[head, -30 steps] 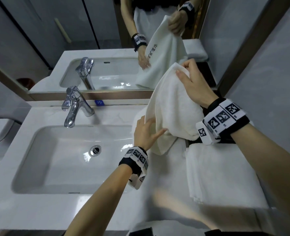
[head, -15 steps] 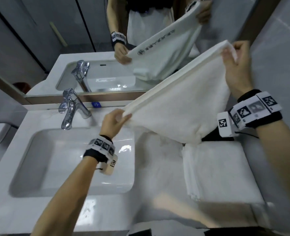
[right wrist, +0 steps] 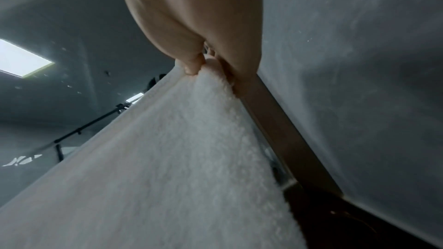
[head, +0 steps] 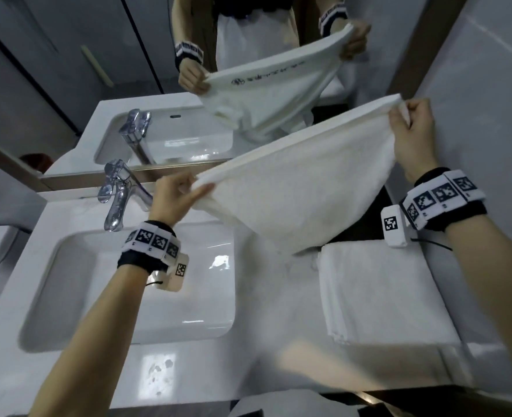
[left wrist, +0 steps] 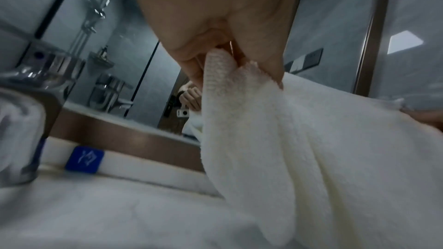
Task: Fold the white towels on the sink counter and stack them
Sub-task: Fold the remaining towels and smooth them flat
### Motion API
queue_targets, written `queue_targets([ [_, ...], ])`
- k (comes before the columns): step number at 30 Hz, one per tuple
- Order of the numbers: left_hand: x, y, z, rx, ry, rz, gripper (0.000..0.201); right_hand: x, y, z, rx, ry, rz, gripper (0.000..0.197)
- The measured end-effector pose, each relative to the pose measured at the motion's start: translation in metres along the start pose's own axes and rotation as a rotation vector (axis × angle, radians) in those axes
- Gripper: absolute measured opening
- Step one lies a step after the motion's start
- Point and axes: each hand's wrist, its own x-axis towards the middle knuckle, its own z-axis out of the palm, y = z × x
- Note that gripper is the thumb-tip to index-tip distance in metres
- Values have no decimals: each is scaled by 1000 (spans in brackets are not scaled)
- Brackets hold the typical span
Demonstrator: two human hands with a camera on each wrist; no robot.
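Observation:
A white towel [head: 303, 188] hangs stretched in the air above the counter, its top edge slanting up to the right. My left hand [head: 185, 191] pinches its lower left corner near the faucet; in the left wrist view the left hand [left wrist: 230, 58] shows thumb and fingers clamped on the towel [left wrist: 299, 139]. My right hand [head: 408, 121] grips the upper right corner, higher up by the wall; in the right wrist view the right hand [right wrist: 203, 65] is curled round the towel [right wrist: 167, 158]. A folded white towel [head: 378, 293] lies flat on the counter at the right.
The white sink basin [head: 128, 326] lies at the left with a chrome faucet [head: 118, 197] behind it. A mirror [head: 248, 70] runs along the back and a grey wall [head: 489, 85] closes the right side. A blue sticker [left wrist: 84, 160] sits on the backsplash.
The towel went from a bunched hanging fold to a taut stretched sheet. My left hand moved left with its corner and my right hand moved up and to the right.

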Motion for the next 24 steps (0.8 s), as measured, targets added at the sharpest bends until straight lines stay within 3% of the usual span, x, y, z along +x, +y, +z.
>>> queue_targets([
  [2,-7,-10,13,-5,-71,-59,34,-1,13,-1,-19,-27,44,3],
  [5,-12,-24,27,25,-274,-170,36,-6,30,-2,-94,-46,58,23],
  [7,-14,-29,38,149,-396,-247,39,-11,38,-2,-133,-98,75,22],
  [10,-14,-25,62,423,-539,-275,27,-19,45,1,-138,-156,71,17],
  [14,-4,4,103,487,-492,-92,68,-27,41,6,-114,-138,18,10],
  [16,7,27,124,409,-442,19,80,-31,35,9,-97,-166,-15,18],
  [20,37,80,154,-97,-529,121,79,-38,30,12,-62,-243,-35,26],
  [22,50,99,161,-173,-581,152,65,-40,28,11,-50,-294,-22,26],
  [24,60,109,164,-180,-607,193,37,-43,28,7,-67,-306,-35,27],
])
